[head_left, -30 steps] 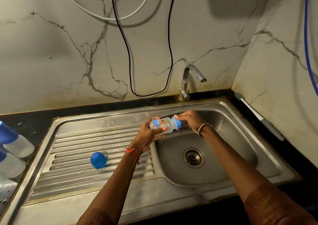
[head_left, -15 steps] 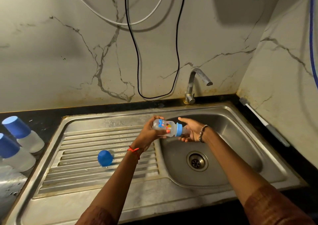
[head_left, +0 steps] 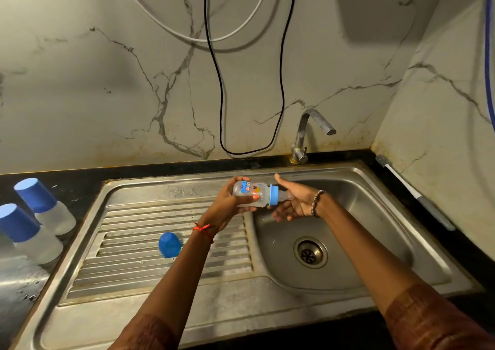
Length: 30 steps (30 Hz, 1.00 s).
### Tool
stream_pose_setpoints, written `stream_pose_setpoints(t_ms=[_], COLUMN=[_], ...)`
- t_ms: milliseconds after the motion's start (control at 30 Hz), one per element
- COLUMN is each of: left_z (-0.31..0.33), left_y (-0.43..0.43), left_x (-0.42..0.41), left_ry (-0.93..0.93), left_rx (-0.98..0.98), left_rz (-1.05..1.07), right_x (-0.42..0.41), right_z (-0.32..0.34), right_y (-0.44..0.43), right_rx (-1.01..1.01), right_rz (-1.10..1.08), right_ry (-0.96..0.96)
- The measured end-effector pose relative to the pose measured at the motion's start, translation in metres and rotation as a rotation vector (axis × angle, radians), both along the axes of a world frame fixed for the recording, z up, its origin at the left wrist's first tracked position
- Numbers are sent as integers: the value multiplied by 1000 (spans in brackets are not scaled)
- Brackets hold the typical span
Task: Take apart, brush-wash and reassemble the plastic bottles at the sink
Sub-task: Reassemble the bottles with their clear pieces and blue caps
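— Where is the bottle (head_left: 250, 194)?

— In the air, lying on its side above the left edge of the sink bowl (head_left: 375, 215), where the bowl meets the ribbed draining board (head_left: 128, 231). Its base points left and its top points right.

— What does it look like?

— Small, made of cloudy clear plastic with a narrowed waist. There is a bright print in blue, red and orange on its side. A light blue ring (head_left: 273, 194) sits round the neck, and a pale see-through teat (head_left: 286, 196) sticks out of it to the right.

— And the hands?

— The left hand (head_left: 227, 207) is wrapped round the body, fingers curled over it, with an orange nail showing in front. The right hand (head_left: 294, 202) grips nothing. Its palm is up, fingers spread and thumb raised, just under and behind the teat. I cannot tell whether the teat touches the palm.

— Anything lying loose?

— A round blue cap (head_left: 169, 244) is on the draining board, beside the left forearm and well apart from the bottle.

— What else is there?

— On the black counter (head_left: 67, 186) at the left stand a far bottle (head_left: 44, 205) and a near bottle (head_left: 28, 235), each topped in dark blue. A long-handled brush (head_left: 412, 193) rests along the right wall. The tap (head_left: 308, 132) stands behind the bowl.
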<state>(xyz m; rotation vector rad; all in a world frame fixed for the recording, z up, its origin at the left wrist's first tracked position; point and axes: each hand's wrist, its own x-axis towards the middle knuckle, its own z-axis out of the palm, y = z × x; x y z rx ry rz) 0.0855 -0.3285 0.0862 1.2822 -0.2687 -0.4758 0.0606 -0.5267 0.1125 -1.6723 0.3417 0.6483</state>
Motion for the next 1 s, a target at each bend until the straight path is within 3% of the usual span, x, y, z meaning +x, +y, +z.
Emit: stream_pose_setpoints(t_ms=[133, 200, 667, 800, 1000], left_z=[-4, -3, -8, -2, 13], left_y=[5, 7, 12, 19, 63], left_x=[3, 4, 6, 12, 27], left_ry=[86, 59, -238, -288, -207], left_rx=[-62, -35, 143, 176, 121], left_rz=[45, 36, -42, -23, 110], right_x=[4, 5, 12, 15, 25], right_z=[0, -1, 13, 6, -27], right_y=[2, 2, 13, 21, 52], right_rx=[157, 146, 163, 178, 413], right_rz=[-28, -17, -143, -181, -250], right_ry=[-281, -331, 170, 152, 72])
